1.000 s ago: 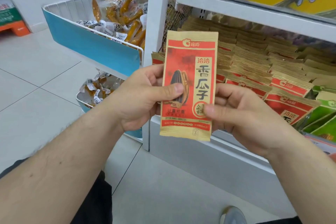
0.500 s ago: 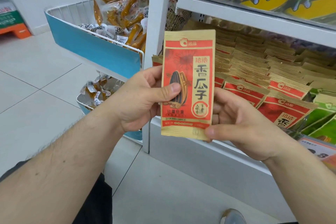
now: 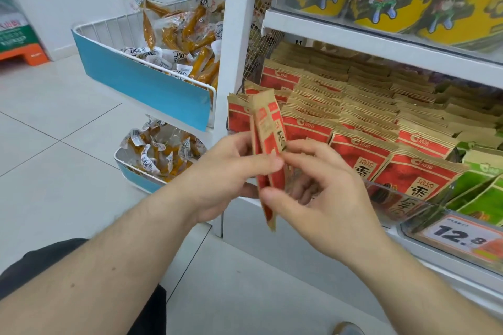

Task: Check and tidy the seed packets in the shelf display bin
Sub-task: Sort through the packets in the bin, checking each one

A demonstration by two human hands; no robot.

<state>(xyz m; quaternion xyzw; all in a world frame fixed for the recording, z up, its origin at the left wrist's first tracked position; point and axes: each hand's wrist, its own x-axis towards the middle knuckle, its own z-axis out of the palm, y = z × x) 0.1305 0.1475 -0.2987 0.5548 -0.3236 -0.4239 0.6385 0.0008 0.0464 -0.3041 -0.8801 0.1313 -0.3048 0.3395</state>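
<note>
Mid-frame, the left hand (image 3: 228,171) and right hand (image 3: 321,198) both pinch one packet (image 3: 268,133), edge-on. It looks light, thin and crinkly; flat edges seem the best hold.

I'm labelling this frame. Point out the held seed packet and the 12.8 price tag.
held seed packet (image 3: 268,128), head view, its upper red face.
12.8 price tag (image 3: 460,235), head view, its printed digits.

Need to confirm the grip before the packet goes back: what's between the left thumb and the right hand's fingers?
In the head view, only the red seed packet, turned nearly edge-on, lies there; the left hand and right hand pinch it from opposite sides.
</note>
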